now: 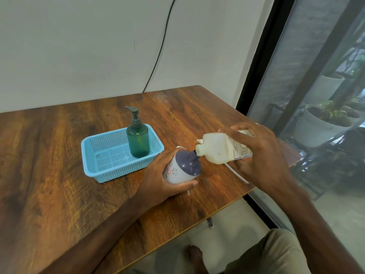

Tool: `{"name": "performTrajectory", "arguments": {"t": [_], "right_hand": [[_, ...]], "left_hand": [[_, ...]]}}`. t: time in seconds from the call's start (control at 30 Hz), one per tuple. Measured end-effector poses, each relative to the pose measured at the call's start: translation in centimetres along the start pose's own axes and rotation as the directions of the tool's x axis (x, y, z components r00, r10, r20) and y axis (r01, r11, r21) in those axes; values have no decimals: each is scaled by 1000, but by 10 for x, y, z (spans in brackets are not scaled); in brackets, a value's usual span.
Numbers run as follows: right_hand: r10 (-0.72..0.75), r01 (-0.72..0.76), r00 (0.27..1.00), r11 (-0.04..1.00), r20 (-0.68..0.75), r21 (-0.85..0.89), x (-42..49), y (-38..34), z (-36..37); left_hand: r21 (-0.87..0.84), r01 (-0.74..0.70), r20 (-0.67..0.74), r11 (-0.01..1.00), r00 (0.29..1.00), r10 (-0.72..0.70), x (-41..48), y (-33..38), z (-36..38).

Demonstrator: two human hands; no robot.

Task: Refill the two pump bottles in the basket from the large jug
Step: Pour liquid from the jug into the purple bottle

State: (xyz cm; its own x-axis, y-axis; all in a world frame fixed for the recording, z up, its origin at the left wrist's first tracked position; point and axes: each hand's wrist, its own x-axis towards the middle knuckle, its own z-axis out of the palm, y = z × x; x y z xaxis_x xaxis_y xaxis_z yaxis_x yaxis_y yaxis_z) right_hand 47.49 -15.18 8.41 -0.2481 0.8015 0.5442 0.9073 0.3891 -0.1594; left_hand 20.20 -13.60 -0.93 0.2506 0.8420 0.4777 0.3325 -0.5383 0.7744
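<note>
Presently I am logging: right hand gripping the tilted jug, left hand clasping the uncapped bottle; any drifting out of line is risking spillage onto the table.

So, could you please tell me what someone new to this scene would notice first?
The eye goes first to the middle right, where the right hand tips the large jug so that its spout meets the open neck of the purple-topped bottle, which the left hand holds tilted. Behind and to the left, a green pump bottle stands upright in the blue basket.
</note>
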Motion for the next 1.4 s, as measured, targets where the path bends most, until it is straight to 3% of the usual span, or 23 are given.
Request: {"name": "performTrajectory", "arguments": {"t": [1.4], "right_hand": [[-6,6,1000,1000,20,-14,3,-2,-5]], "left_hand": [[4,13,0,1000,1000,-13,0,3,0]]}}
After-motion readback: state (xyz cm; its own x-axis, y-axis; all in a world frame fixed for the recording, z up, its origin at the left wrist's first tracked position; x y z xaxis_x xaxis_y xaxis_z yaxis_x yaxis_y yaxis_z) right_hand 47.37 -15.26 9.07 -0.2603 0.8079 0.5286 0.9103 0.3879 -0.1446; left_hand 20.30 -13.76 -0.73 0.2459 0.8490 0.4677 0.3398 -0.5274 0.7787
